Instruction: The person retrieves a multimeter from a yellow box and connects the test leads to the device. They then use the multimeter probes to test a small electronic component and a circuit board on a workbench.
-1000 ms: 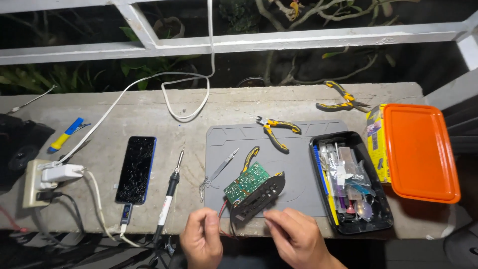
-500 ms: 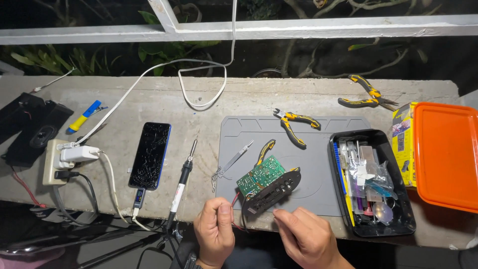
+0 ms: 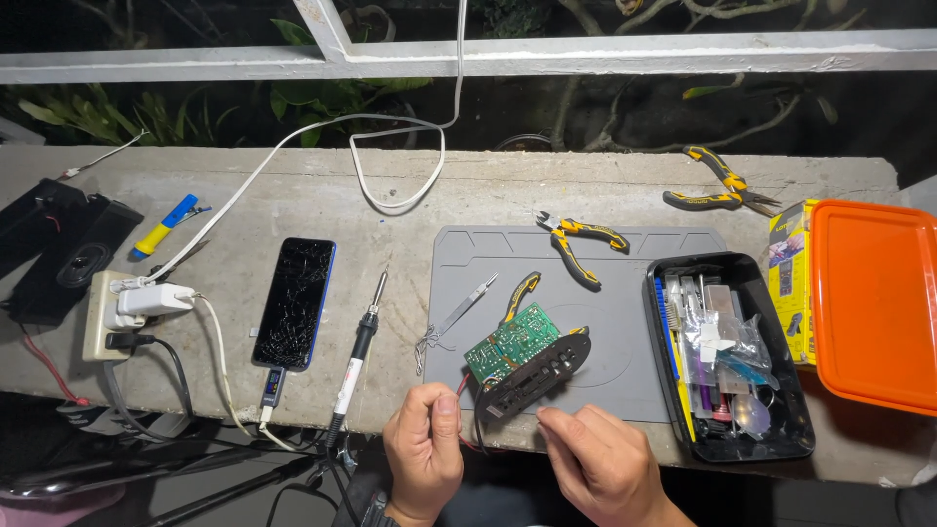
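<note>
A green circuit board (image 3: 511,344) with a black front panel (image 3: 535,377) is seen at the near edge of the grey mat (image 3: 625,293). Wires at the board's near-left corner are pinched by the left hand (image 3: 423,451). The right hand (image 3: 597,459) is rested, fingers curled, just below the panel (whether anything is gripped cannot be told). Bare mat is left right of the board, up to the black tray (image 3: 771,390).

My two bare hands below the grey mat (image 3: 625,293), left hand (image 3: 423,451), right hand (image 3: 600,464), no gloves, no rings I can see, a dark cuff edge at the left wrist
</note>
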